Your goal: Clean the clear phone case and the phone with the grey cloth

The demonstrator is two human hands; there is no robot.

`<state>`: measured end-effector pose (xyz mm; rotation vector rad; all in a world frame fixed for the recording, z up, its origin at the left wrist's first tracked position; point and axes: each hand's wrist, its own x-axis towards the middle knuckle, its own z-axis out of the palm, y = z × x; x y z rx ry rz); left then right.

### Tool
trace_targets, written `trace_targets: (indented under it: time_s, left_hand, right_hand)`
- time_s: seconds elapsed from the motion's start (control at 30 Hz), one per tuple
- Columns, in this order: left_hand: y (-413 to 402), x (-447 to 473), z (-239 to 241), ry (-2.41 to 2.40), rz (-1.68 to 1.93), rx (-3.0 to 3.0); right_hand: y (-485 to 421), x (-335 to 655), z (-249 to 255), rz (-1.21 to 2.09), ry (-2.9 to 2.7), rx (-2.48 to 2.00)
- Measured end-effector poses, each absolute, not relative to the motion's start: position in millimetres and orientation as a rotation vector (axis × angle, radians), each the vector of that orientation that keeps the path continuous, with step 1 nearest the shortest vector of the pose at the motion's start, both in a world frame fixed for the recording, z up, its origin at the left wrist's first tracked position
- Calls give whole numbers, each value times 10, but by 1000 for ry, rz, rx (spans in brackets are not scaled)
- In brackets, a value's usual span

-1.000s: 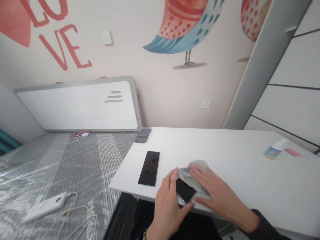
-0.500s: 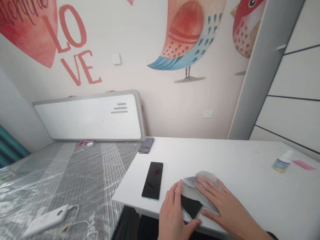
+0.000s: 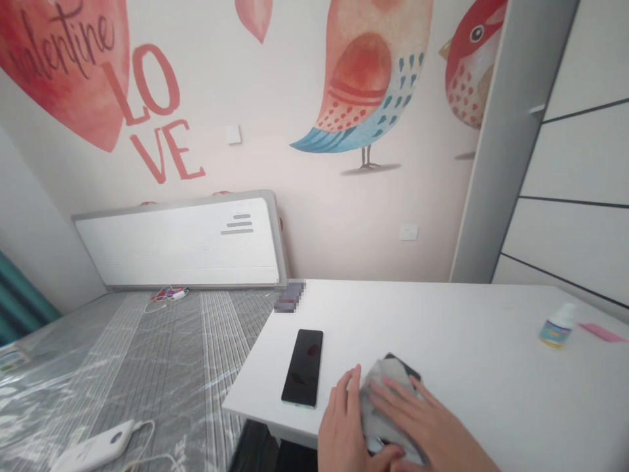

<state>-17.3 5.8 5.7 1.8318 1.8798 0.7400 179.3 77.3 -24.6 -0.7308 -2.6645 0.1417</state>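
Observation:
Near the front edge of the white table (image 3: 462, 354), my right hand (image 3: 427, 426) lies flat with fingers spread on a grey cloth (image 3: 381, 393), pressing it onto a dark phone (image 3: 405, 365) whose far corner shows beyond the cloth. My left hand (image 3: 344, 423) rests beside it, fingers together against the phone's left edge and thumb under its near end, holding it in place. A second black phone (image 3: 303, 368) lies face up on the table just left of my hands, untouched.
A small spray bottle (image 3: 556, 325) and a pink card (image 3: 602, 332) sit at the table's far right. Left of the table is a bed with a plastic-covered grey mattress (image 3: 122, 367), a white power bank (image 3: 93, 451) with cable, and a white headboard (image 3: 181, 242).
The cloth under my right hand has slid back toward me, uncovering the phone's far corner. The camera has tilted upward, so the hands sit lower in view.

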Motion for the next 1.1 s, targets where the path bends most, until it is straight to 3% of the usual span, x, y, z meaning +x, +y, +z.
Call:
trace_targets:
  time_s: [0.1,0.23,0.37,0.53,0.67,0.8,0.93,1.1]
  left_hand:
    - [65,-173,41,1880,766,1834]
    - [74,-189,-52,1883,792,1879]
    - [61,-207,-154,1898,867,1895]
    - [47,-227,-213,1882,953,1975]
    - [19,-224,-172,1881,1040,2027]
    - [18,-233,-134,1865,1061,2077]
    - [35,-246,-124,1859,1076,2122]
    - [39,-252,-114,1850,1066,2161]
  right_hand:
    - [779,1743,-284,128,-2575,-956]
    - [791,1691,-286,246,-2712,-693]
    - [797,1692,-161,260,-2583,-1060]
    - [706,1660,-47,458,-2753,-699]
    - [679,1721,47,349,-2568,-1046]
    - [613,1817,141,522,-2697,-767]
    - [584,1902,199,419,-2607,-1023]
    - [546,1899,184,519,-2689,-811]
